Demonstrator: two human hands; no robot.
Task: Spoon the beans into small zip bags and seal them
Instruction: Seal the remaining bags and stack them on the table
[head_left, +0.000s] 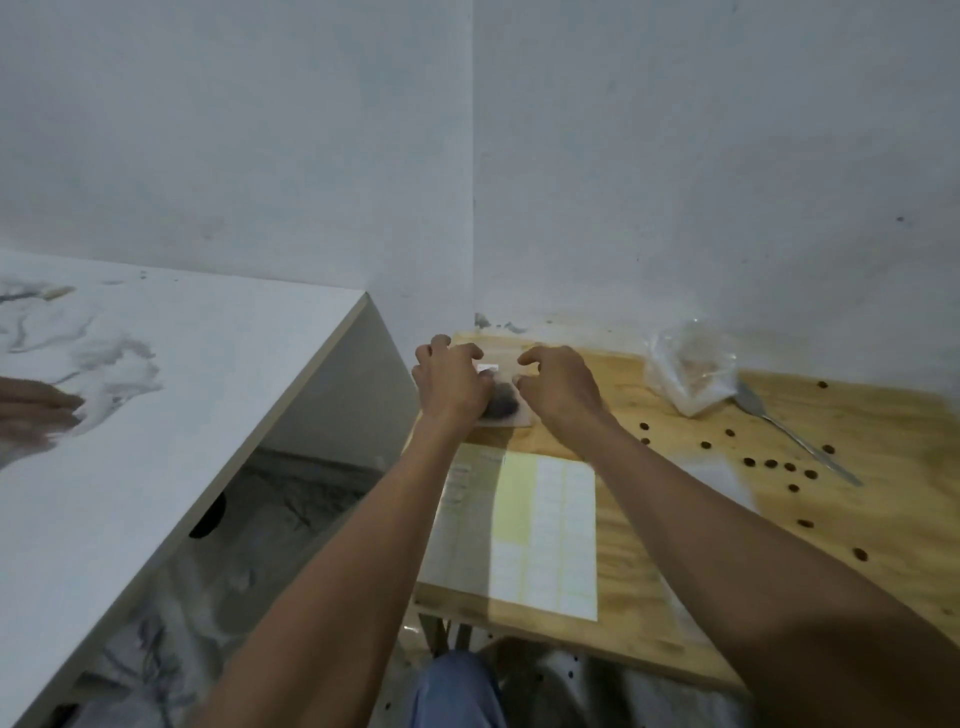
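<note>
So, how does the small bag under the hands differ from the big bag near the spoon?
The small bag lies flat on the table; the big bag stands crumpled near the wall. The small bag holds a dark clump, the big bag pale brownish contents. Both hands touch the small bag; nothing touches the big bag. Both are clear plastic.

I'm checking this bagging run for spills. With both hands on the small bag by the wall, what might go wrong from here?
1. The left hand and right hand work the small zip bag at the table's far corner; if the zip is not pressed fully shut, beans may leak.
2. Loose beans lie scattered right of the right forearm; a sweep could knock them off the wooden table.
3. The spoon leans at the large bag and may get bumped.
</note>
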